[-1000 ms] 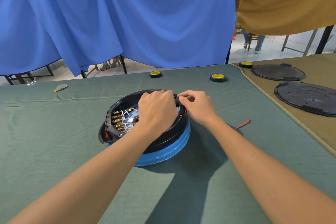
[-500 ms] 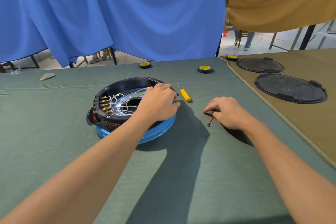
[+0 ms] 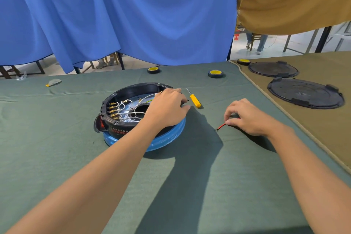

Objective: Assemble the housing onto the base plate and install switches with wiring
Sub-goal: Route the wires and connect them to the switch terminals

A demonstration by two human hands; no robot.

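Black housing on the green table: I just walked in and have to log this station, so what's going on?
The left hand holds the rim of the black housing, which sits on a blue base, white wires showing inside. The right hand pinches a red wire lying on the green cloth. A yellow screwdriver lies untouched between them.

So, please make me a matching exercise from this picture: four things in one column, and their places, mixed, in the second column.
1 yellow screwdriver
2 red wire
3 black housing
4 round black covers

a on the brown cloth
b pinched by the right hand
c on the blue base, held by the left hand
d lying free on the green cloth

Pairs: 1-d, 2-b, 3-c, 4-a.
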